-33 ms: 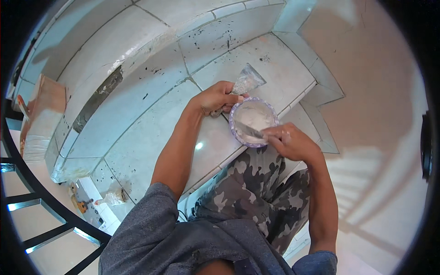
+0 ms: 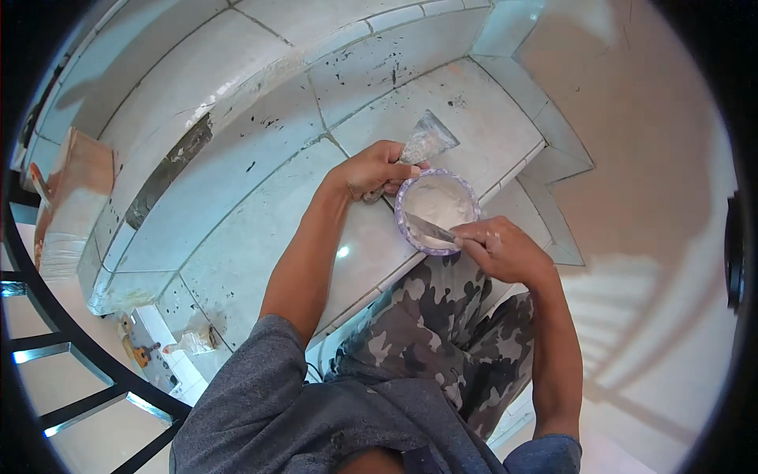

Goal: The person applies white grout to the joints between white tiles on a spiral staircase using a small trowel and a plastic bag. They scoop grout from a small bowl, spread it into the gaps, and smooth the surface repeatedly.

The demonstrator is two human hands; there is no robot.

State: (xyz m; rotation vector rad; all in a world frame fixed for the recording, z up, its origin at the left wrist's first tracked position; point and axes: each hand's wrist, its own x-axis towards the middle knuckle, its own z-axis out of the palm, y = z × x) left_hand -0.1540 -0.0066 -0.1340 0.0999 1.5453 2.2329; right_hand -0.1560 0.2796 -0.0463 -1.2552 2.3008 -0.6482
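Note:
A round bowl (image 2: 399,224) with a purple-and-white patterned rim sits above my knee, at the edge of the tiled step. Inside it lies a pale, creamy paste (image 2: 440,202). My left hand (image 2: 375,170) is closed round the handle of a wide putty knife (image 2: 429,138), whose smeared blade points up and away; its thumb also presses on the bowl's rim. From the right, my right hand (image 2: 499,248) grips a narrow metal spatula (image 2: 427,226). That blade reaches over the near rim into the bowl, at the paste. Its handle is mostly hidden in my fingers.
White tiled steps (image 2: 237,237) marked with dark specks surround me. A box-like container (image 2: 83,170) with a brush stands on the left. Below it is a black metal railing (image 2: 87,359). A plain wall (image 2: 639,174) rises on the right, and a plastic bag (image 2: 193,341) lies lower left.
The spatula in my right hand has shifted very slightly and its blade lies at a slightly different angle in the bowl. My left hand stays where it was.

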